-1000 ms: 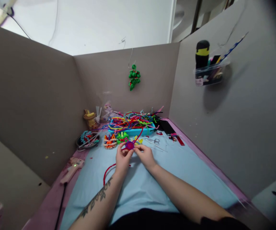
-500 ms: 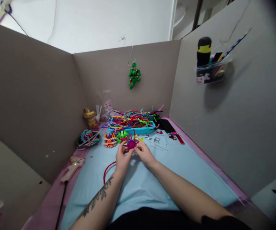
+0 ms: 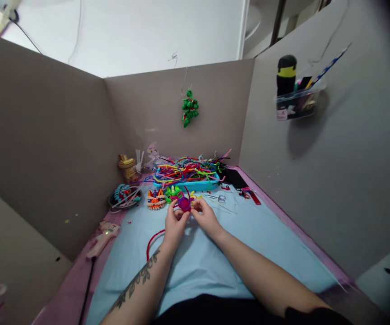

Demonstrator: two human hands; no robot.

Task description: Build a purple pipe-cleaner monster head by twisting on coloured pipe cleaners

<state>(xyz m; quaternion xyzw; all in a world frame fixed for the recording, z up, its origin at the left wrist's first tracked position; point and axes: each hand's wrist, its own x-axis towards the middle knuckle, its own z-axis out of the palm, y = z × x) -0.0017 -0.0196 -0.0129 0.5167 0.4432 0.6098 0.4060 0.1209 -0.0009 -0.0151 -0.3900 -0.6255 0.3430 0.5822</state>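
Note:
Between my two hands is a small round pipe cleaner piece (image 3: 184,204), magenta in the middle with purple around it and loose ends sticking out. My left hand (image 3: 175,220) grips its left side between thumb and fingers. The fingertips of my right hand (image 3: 201,213) are pinched at its lower right edge. A long red pipe cleaner (image 3: 152,237) curves out beside my left wrist and down to the cloth. Just behind my hands lie an orange and white pipe cleaner piece (image 3: 156,199) and a green one (image 3: 173,193).
A blue tray (image 3: 198,186) heaped with colourful pipe cleaners stands at the back. Scissors (image 3: 221,198) lie right of my hands. At left are a bowl (image 3: 123,205) and a corded pink glue gun (image 3: 103,239). Grey panels (image 3: 181,135) enclose the table; a green ornament (image 3: 190,108) hangs there.
The round piece has turned a little and shifted slightly left, its magenta middle facing me more. Both hands keep nearly the same place and grip.

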